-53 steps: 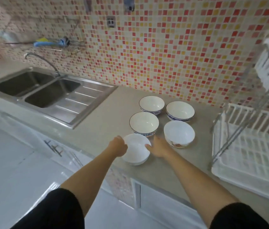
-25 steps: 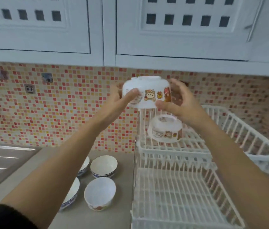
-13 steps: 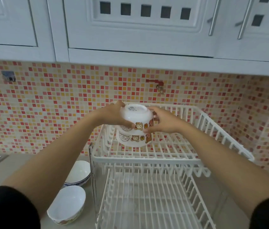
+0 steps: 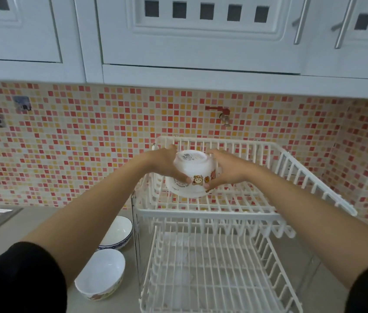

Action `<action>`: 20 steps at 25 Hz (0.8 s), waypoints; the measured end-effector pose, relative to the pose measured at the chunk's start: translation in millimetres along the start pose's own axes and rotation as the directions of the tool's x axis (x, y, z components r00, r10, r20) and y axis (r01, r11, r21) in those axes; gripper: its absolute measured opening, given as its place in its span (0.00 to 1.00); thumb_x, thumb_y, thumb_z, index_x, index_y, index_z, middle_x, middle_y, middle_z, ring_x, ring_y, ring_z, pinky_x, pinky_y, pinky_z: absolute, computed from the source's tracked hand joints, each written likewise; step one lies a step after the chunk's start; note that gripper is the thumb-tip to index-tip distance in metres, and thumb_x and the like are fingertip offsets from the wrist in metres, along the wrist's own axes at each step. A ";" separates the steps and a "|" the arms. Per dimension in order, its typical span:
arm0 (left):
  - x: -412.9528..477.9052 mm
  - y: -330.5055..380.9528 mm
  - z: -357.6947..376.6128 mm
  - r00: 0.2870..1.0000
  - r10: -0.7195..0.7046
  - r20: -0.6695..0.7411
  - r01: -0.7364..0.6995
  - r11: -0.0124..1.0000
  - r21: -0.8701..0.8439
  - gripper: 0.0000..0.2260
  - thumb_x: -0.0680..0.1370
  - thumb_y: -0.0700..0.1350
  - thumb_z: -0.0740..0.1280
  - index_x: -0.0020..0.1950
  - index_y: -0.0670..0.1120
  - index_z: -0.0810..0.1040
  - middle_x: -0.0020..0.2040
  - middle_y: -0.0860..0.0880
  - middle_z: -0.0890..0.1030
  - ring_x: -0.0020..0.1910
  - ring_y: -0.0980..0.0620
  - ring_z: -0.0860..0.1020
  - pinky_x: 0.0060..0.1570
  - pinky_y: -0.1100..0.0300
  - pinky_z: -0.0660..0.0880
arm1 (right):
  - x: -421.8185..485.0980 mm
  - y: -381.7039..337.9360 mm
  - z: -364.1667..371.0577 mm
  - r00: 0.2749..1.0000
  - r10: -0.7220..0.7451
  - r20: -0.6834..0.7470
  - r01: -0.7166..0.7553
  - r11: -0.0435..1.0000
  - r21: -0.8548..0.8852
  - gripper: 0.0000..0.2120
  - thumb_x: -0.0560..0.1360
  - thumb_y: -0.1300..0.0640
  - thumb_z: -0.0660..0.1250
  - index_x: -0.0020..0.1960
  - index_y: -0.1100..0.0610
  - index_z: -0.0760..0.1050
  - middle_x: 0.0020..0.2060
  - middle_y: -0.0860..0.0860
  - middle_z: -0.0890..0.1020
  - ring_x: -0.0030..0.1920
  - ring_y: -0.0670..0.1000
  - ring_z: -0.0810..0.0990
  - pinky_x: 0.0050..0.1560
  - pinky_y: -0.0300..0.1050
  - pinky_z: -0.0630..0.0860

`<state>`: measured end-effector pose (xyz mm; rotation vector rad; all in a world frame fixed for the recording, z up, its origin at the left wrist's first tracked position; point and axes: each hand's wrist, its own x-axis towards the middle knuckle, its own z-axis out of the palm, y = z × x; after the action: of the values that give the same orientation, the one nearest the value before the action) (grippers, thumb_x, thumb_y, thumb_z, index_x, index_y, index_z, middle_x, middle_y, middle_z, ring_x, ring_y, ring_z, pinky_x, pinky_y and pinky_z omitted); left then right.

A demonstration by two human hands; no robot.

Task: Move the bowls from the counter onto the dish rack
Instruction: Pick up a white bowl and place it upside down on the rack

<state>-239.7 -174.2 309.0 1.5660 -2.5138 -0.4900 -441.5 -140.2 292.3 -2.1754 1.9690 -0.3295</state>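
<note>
While both hands cup it from either side, the bowl (image 4: pixel 189 175) sits upside down, foot ring up, low over the left part of the rack's (image 4: pixel 314 177) upper tier. The left hand (image 4: pixel 167 163) wraps the near-left wall, its fingers (image 4: pixel 184 178) curled and pressed to the printed band; the right hand (image 4: pixel 226 170) mirrors it, fingers pinching the rim edge from the right. Mouth down seems chosen so that water drains through the bars, and the two-sided hold keeps a smooth, round thing level while it is lowered. The bowl looks stacked on or nested over a second one beneath it; where one ends and the other begins is hard to tell. Whether the lower rim already touches the bars I cannot tell.

Two more bowls wait on the desk (image 4: pixel 43 220) left of the rack: a plain white one (image 4: pixel 100 273) near the edge and a blue-rimmed one (image 4: pixel 116 233) behind it, partly hidden by the left forearm.

Compared with half a second ago, the hold is the same, and the bowl appears slightly lower in the tier. A second ago it was held high above the rack, with another bowl standing alone on the tier below.
</note>
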 end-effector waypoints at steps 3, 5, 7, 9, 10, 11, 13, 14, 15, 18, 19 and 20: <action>-19.1 -9.9 -22.4 0.991 0.054 -0.125 -0.055 0.998 -0.003 0.45 0.69 0.59 0.72 0.77 0.44 0.53 0.76 0.44 0.63 0.72 0.43 0.66 0.70 0.49 0.67 | -11.4 -33.8 -11.6 0.996 -0.035 -0.086 0.034 0.999 -0.005 0.51 0.66 0.44 0.76 0.78 0.52 0.49 0.77 0.52 0.56 0.76 0.56 0.59 0.73 0.54 0.61; -37.6 -22.6 -39.0 0.969 0.091 -0.229 -0.095 0.995 -0.010 0.37 0.74 0.57 0.67 0.77 0.44 0.56 0.75 0.44 0.65 0.71 0.43 0.68 0.69 0.49 0.68 | -16.5 -68.0 -16.7 0.979 -0.085 -0.184 0.091 0.996 0.022 0.44 0.71 0.45 0.71 0.78 0.53 0.50 0.78 0.53 0.56 0.76 0.55 0.59 0.73 0.53 0.60; -61.3 -48.2 -53.6 0.936 0.077 -0.343 -0.098 0.994 -0.044 0.28 0.79 0.53 0.62 0.75 0.42 0.61 0.72 0.43 0.70 0.68 0.44 0.72 0.64 0.52 0.71 | -19.2 -112.8 -13.2 0.947 -0.156 -0.280 0.179 0.982 0.059 0.37 0.76 0.46 0.66 0.77 0.53 0.53 0.77 0.52 0.59 0.75 0.54 0.60 0.73 0.52 0.61; -82.9 -85.4 -64.6 0.904 0.022 -0.427 -0.057 0.996 -0.068 0.22 0.81 0.51 0.58 0.72 0.42 0.67 0.67 0.42 0.75 0.63 0.44 0.75 0.61 0.52 0.72 | -18.3 -162.2 -3.9 0.895 -0.222 -0.387 0.268 0.961 0.071 0.31 0.78 0.47 0.63 0.76 0.52 0.56 0.76 0.52 0.61 0.75 0.53 0.61 0.72 0.51 0.61; -91.8 -105.9 -68.0 0.896 -0.013 -0.444 -0.019 0.997 -0.068 0.21 0.81 0.51 0.58 0.71 0.41 0.70 0.66 0.42 0.77 0.62 0.44 0.76 0.60 0.52 0.72 | -14.9 -186.5 3.8 0.872 -0.239 -0.428 0.297 0.952 0.073 0.29 0.78 0.48 0.62 0.76 0.53 0.57 0.75 0.52 0.62 0.75 0.53 0.62 0.72 0.50 0.60; -99.8 -127.1 -69.3 0.897 -0.053 -0.439 0.026 0.997 -0.066 0.21 0.81 0.51 0.57 0.69 0.41 0.72 0.65 0.42 0.78 0.61 0.44 0.76 0.61 0.52 0.72 | -10.6 -210.6 14.5 0.858 -0.242 -0.452 0.309 0.948 0.079 0.28 0.79 0.49 0.61 0.76 0.53 0.58 0.75 0.52 0.62 0.75 0.53 0.61 0.72 0.50 0.60; -112.3 -160.8 -63.0 0.904 -0.142 -0.403 0.124 0.990 -0.072 0.20 0.81 0.51 0.57 0.66 0.41 0.75 0.62 0.42 0.79 0.58 0.44 0.77 0.59 0.52 0.73 | 5.1 -248.5 40.8 0.867 -0.211 -0.452 0.289 0.951 0.109 0.28 0.79 0.49 0.59 0.76 0.55 0.56 0.75 0.54 0.62 0.75 0.55 0.61 0.72 0.51 0.60; -119.0 -178.3 -55.3 0.907 -0.184 -0.379 0.168 0.983 -0.074 0.20 0.81 0.51 0.57 0.65 0.40 0.76 0.61 0.42 0.80 0.54 0.45 0.78 0.58 0.52 0.73 | 14.1 -264.9 58.1 0.887 -0.172 -0.429 0.254 0.957 0.140 0.29 0.79 0.50 0.59 0.77 0.57 0.55 0.75 0.55 0.62 0.75 0.56 0.61 0.72 0.52 0.61; -124.0 -195.1 -43.7 0.912 -0.216 -0.348 0.201 0.976 -0.080 0.19 0.81 0.50 0.57 0.63 0.39 0.78 0.59 0.41 0.81 0.51 0.46 0.78 0.56 0.53 0.74 | 23.2 -275.9 78.7 0.912 -0.121 -0.391 0.205 0.962 0.181 0.29 0.79 0.50 0.58 0.77 0.58 0.55 0.75 0.56 0.61 0.74 0.57 0.62 0.71 0.52 0.62; -132.5 -238.2 6.2 0.928 -0.292 -0.231 0.270 0.955 -0.122 0.18 0.80 0.48 0.58 0.49 0.34 0.78 0.54 0.37 0.81 0.52 0.41 0.78 0.50 0.55 0.72 | 43.9 -278.8 153.1 0.973 0.051 -0.226 0.017 0.956 0.292 0.29 0.79 0.51 0.59 0.75 0.63 0.55 0.73 0.61 0.62 0.73 0.60 0.62 0.70 0.53 0.63; -133.5 -250.1 27.1 0.930 -0.315 -0.189 0.296 0.947 -0.123 0.16 0.80 0.48 0.58 0.43 0.36 0.76 0.54 0.36 0.81 0.54 0.40 0.77 0.51 0.55 0.71 | 46.5 -271.6 180.1 0.977 0.114 -0.178 -0.055 0.950 0.307 0.29 0.79 0.52 0.60 0.75 0.63 0.55 0.73 0.62 0.62 0.73 0.61 0.62 0.70 0.53 0.63; -134.7 -258.8 48.6 0.928 -0.342 -0.146 0.324 0.937 -0.133 0.15 0.80 0.47 0.58 0.40 0.38 0.73 0.54 0.35 0.80 0.55 0.40 0.76 0.52 0.55 0.71 | 47.2 -261.6 205.8 0.975 0.176 -0.135 -0.127 0.941 0.312 0.29 0.79 0.52 0.60 0.75 0.62 0.55 0.73 0.62 0.62 0.72 0.62 0.63 0.70 0.53 0.63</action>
<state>26.0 -149.3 181.4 1.9144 -2.0701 -0.4987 -128.5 -162.7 171.8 -1.8452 1.9977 -0.7503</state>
